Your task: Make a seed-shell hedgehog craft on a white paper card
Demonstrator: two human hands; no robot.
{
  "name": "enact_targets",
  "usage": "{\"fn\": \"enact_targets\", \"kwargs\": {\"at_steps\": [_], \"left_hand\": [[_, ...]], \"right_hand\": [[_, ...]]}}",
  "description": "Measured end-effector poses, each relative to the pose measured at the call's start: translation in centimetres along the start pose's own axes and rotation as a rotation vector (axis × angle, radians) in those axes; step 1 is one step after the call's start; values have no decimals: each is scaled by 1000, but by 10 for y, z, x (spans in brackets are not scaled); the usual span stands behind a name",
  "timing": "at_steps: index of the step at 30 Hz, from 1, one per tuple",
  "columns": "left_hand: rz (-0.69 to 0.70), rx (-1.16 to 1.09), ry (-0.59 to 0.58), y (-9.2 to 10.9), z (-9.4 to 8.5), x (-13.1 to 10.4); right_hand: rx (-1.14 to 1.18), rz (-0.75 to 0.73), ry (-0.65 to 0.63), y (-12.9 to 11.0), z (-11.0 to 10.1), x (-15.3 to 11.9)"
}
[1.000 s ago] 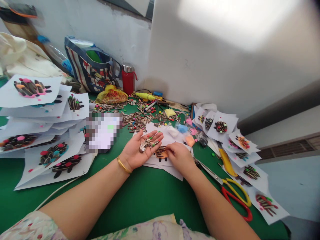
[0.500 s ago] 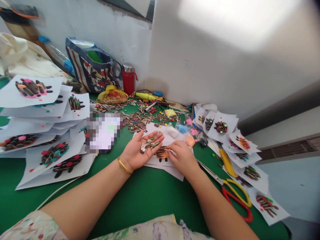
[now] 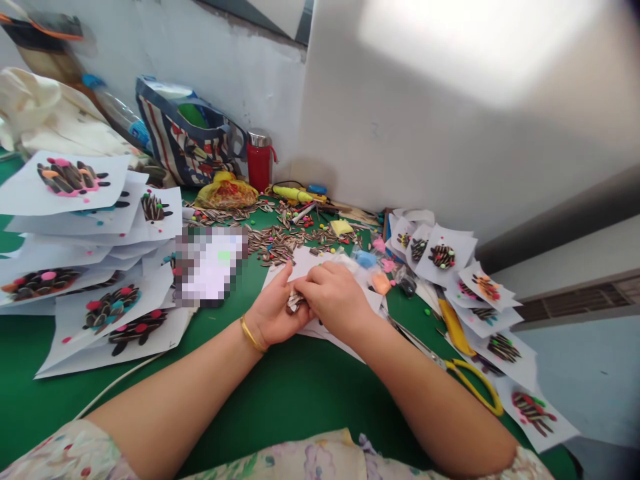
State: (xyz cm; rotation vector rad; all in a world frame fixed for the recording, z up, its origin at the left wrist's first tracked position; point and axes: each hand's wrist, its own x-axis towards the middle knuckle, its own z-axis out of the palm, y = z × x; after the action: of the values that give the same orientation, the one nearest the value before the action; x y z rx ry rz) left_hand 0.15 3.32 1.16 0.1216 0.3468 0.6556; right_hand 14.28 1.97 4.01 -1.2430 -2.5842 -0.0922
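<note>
My left hand (image 3: 273, 310) is palm up, cupping a small heap of striped sunflower seeds (image 3: 294, 303). Over that palm, my right hand (image 3: 337, 297) has its fingers bent and brought together among the seeds; whatever lies between the fingertips is hidden. Beneath both hands lie white paper sheets (image 3: 301, 259), and the picture on the top one is mostly covered by my hands. Small lumps of soft coloured clay, blue (image 3: 365, 259) and orange (image 3: 381, 283), sit just beyond my right hand.
Loose seeds (image 3: 273, 240) and coloured beads spread behind the hands. Left stands a stack of seed pictures (image 3: 100, 233) beside a blurred phone-like object (image 3: 210, 267). To the right are scissors (image 3: 473, 383), a yellow-handled cutter (image 3: 456, 327) and more pictures (image 3: 443, 253). A red bottle (image 3: 259, 163) stands behind.
My right hand has moved left from the picture on the paper to the left palm, and its fingers now reach into the seeds. My left hand's fingers have become mostly covered.
</note>
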Motion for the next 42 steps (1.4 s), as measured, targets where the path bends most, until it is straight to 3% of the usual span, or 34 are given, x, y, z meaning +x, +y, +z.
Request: {"fn": "enact_targets", "kwargs": {"at_steps": [4,8,14,23,30,37,42], "left_hand": [[6,-13,38,0,-1,0],[32,9,-21,-1,-4,2],[75,-29,34,2,-2,1],[139,-54,131,5,1,1],[137,-57,133,6,1,2],[138,-53,134,5,0,2],[134,-57,125,5,-1,2]], "right_hand": [[80,35,69,3,0,3],[335,243,147,9,-5,-2],[557,373,246,22,-11,-30],[624,596,97,29,25,-77],[556,484,137,24,28,-74],[531,571,100,25,35,-77],[478,500,103,24,34,-75]]}}
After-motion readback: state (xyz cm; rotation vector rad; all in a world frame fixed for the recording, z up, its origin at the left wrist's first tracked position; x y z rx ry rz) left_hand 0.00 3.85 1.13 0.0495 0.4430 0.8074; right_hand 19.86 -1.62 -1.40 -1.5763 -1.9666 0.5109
